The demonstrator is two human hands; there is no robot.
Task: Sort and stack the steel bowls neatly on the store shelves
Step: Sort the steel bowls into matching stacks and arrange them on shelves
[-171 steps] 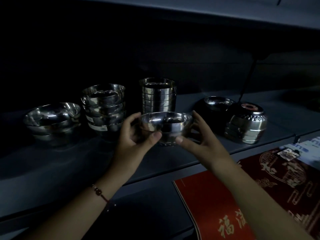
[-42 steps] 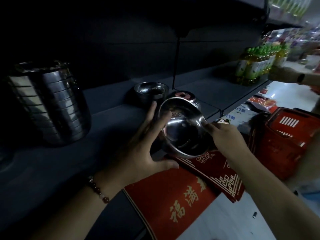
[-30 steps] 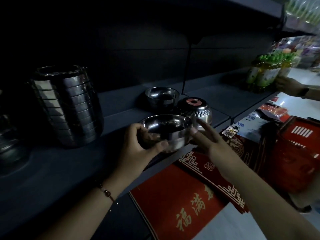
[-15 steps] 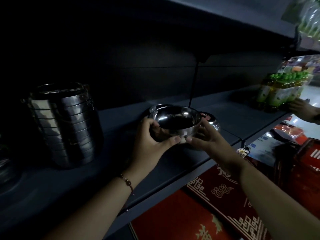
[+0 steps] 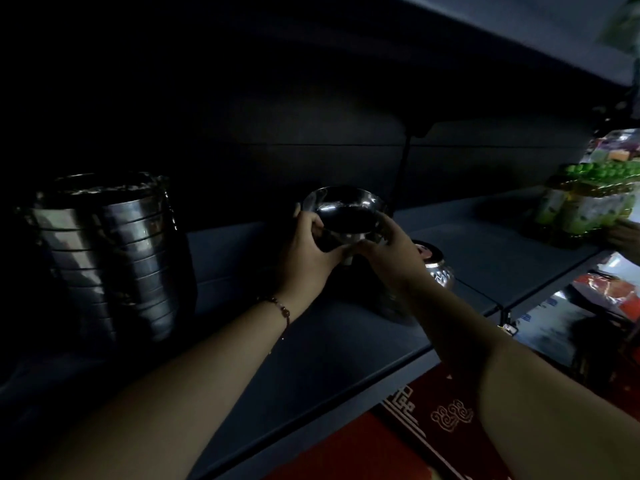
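Green-capped bottles of yellowish liquid [image 5: 585, 206] far right on the shelf, red sheet with pale ornamental pattern [image 5: 440, 431] below the shelf edge, beaded bracelet [image 5: 277, 306] on one wrist, another person's hand [image 5: 625, 235] touching the bottles

single head view, close, facing forward-down along the dark shelf [image 5: 346, 344]

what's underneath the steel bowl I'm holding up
Beneath the steel bowl, only its foot shows between both hands; whatever sits lower is covered by fingers and darkness.
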